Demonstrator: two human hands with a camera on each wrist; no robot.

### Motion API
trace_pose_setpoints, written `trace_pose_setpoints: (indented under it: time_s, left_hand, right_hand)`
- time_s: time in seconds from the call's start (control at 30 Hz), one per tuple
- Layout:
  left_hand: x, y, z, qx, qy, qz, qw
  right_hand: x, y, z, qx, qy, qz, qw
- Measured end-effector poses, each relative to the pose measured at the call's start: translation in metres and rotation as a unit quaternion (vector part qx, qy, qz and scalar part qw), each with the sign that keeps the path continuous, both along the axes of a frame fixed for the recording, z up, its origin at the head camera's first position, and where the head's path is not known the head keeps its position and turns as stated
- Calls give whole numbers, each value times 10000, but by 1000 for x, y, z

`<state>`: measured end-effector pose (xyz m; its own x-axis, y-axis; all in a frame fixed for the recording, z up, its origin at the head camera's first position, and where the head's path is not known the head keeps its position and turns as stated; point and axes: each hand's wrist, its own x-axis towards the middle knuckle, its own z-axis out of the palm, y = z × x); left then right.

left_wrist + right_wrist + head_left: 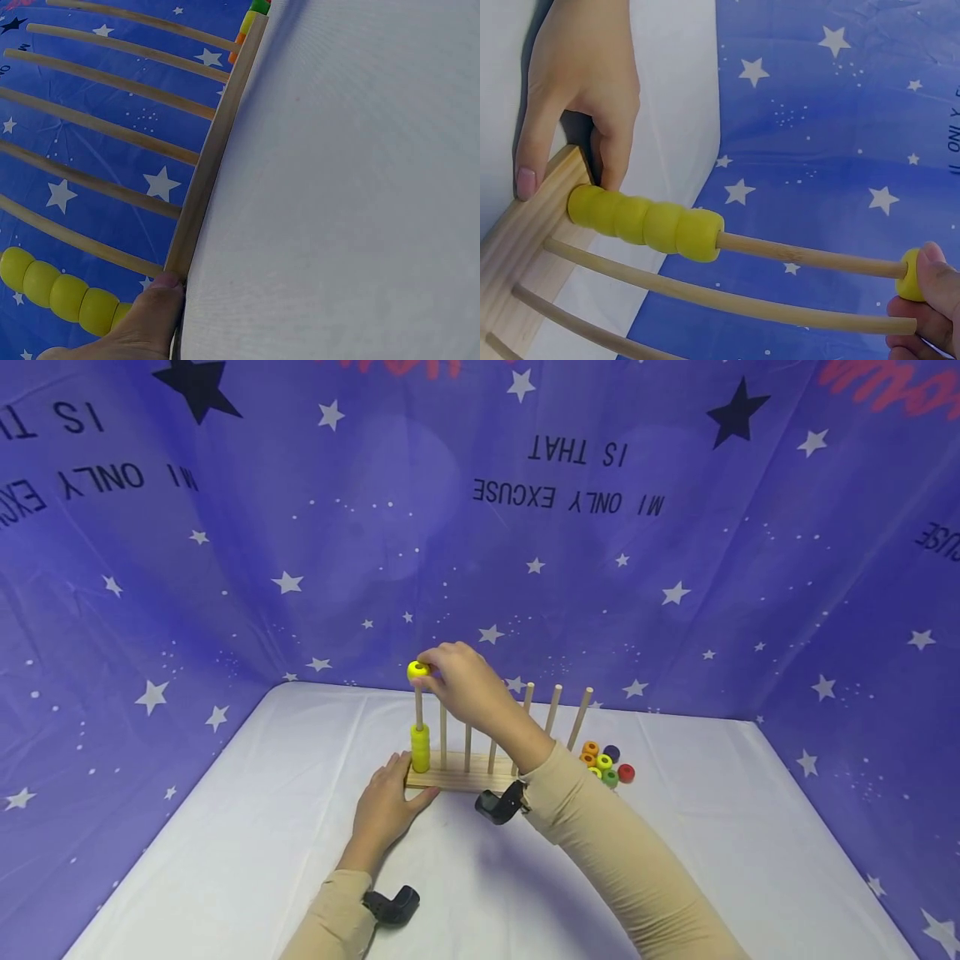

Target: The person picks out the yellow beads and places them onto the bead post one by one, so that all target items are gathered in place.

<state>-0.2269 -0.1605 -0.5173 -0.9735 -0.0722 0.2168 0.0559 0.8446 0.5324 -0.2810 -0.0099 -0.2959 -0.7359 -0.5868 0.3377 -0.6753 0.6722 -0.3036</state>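
Note:
A wooden bead rack with upright pegs stands on a pale base (459, 782). Its leftmost peg carries a stack of several yellow beads (421, 749), touching one another down to the base. At the top of that peg, my right hand (471, 689) pinches one more yellow bead (908, 276) between thumb and fingers; the peg's tip is at the bead's hole. My left hand (384, 814) grips the left end of the base, thumb (154, 311) at the front edge and fingers on the far side. The other pegs (727, 298) hold no beads; my right forearm covers part of them.
Beyond the rack's right end lies a cluster of loose beads: orange (591, 748), dark blue (612, 752), yellow, green (610, 778) and red (626, 772). A white cloth (247, 827) covers the table. Purple star-printed fabric (420, 527) hangs behind and at the sides.

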Motion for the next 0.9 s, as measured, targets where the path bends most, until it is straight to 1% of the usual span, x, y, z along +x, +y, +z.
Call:
trace_pose_setpoints:
  time_s: [0.2, 0.5, 0.7, 0.9]
  left_hand:
    - [-1, 0, 0, 1, -41, 20, 10000]
    - [-1, 0, -1, -19, -84, 0, 10000]
    - [0, 0, 0, 18, -111, -13, 9999]
    - [0, 0, 0, 14, -29, -8, 10000]
  right_hand:
    - [-2, 0, -2, 23, -106, 61, 9999]
    - [-6, 2, -6, -133, -110, 256, 9995]
    - [-6, 2, -6, -58, -151, 232, 9996]
    - [-6, 4, -7, -77, -136, 269, 9995]
